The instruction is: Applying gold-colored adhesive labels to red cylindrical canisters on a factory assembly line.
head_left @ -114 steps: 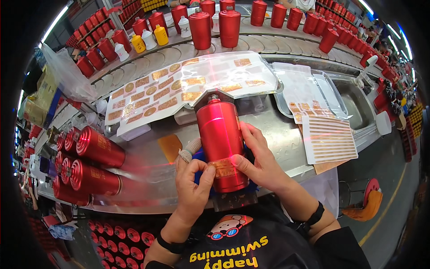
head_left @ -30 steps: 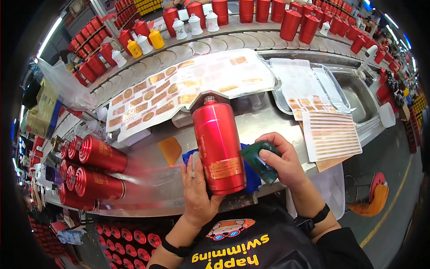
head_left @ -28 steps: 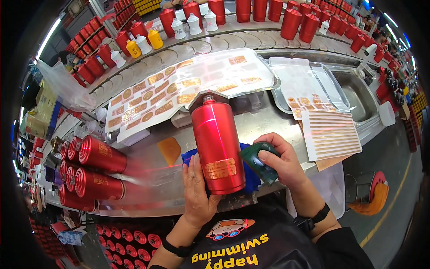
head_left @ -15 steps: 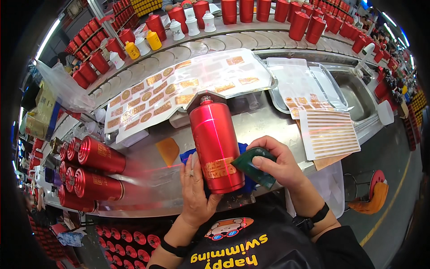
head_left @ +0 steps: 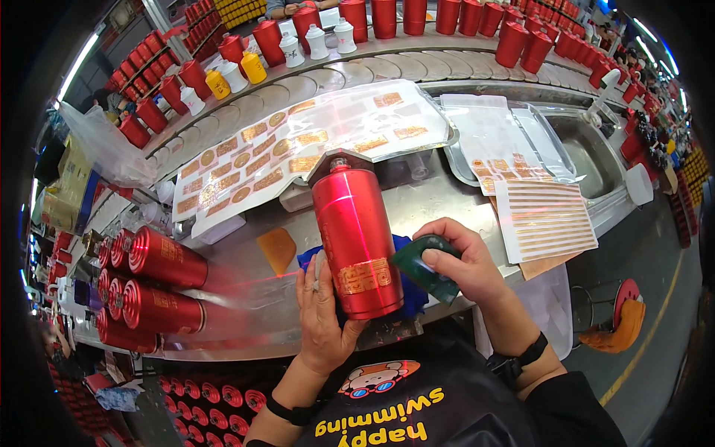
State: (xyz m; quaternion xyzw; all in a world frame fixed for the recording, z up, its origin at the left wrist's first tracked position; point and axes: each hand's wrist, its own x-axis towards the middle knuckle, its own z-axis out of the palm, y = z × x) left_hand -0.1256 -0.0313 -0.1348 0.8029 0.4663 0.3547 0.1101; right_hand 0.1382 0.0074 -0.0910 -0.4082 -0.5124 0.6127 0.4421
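A red bottle (head_left: 348, 223) lies in front of me, its neck pointing away and resting in a notched metal support (head_left: 320, 163). A gold decal (head_left: 363, 277) wraps round its lower part. My left hand (head_left: 324, 324) steadies the bottle's base end, fingers along its left side and thumb by the bottom edge. My right hand (head_left: 468, 261) pinches a dark green scraper (head_left: 426, 270) between thumb and fingers. The scraper's left tip is at the bottle's right edge by the decal; whether they touch I cannot tell. A blue cloth (head_left: 307, 257) lies beneath the bottle.
Several red bottles (head_left: 167, 257) lie stacked at left. An orange scraper (head_left: 277, 250) is on the metal table. Decal sheets (head_left: 257, 160) spread behind; a striped sheet (head_left: 547, 220) lies right, before a sink (head_left: 592, 160). A conveyor (head_left: 328, 77) carries bottles across the back.
My right hand has drawn the green scraper slightly right and up, off the decal's face. The bottle has shifted a little left. Red bottles at the back have moved right.
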